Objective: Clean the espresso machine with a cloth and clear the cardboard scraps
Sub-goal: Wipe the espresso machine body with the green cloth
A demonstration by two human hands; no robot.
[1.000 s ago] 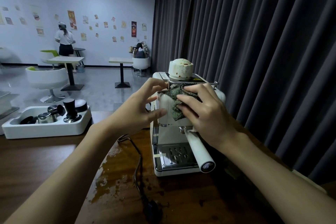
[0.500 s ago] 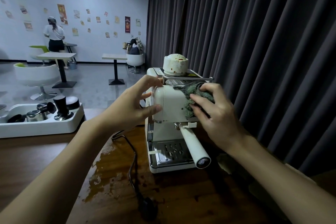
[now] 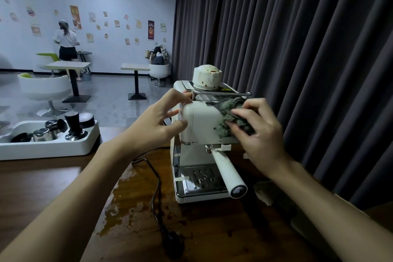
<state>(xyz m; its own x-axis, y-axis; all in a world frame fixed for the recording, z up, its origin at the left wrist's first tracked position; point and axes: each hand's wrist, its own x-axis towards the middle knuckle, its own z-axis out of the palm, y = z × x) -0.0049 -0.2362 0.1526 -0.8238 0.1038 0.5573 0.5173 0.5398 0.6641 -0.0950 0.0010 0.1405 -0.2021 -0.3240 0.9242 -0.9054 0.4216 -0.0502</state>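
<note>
A cream espresso machine (image 3: pixel 202 125) stands on the dark wooden table, its portafilter handle (image 3: pixel 230 173) sticking out toward me. A stained cap (image 3: pixel 207 77) sits on its top. My left hand (image 3: pixel 158 122) holds the machine's upper left corner with curled fingers. My right hand (image 3: pixel 258 134) presses a green-grey cloth (image 3: pixel 228 110) against the right part of the machine's front, fingers bent over it. A pale cardboard scrap (image 3: pixel 262 194) lies on the table just right of the machine, under my right forearm.
A black power cord (image 3: pixel 157 187) runs from the machine to a plug (image 3: pixel 173 242) near the front. Wet stains (image 3: pixel 125 204) spread left of the cord. A white tray (image 3: pixel 42 149) with a tamper and metal jugs sits at the left. Dark curtains hang behind; a person stands far off.
My right hand has slid the cloth from the middle of the machine's front to its right side. The left hand has stayed on the left corner.
</note>
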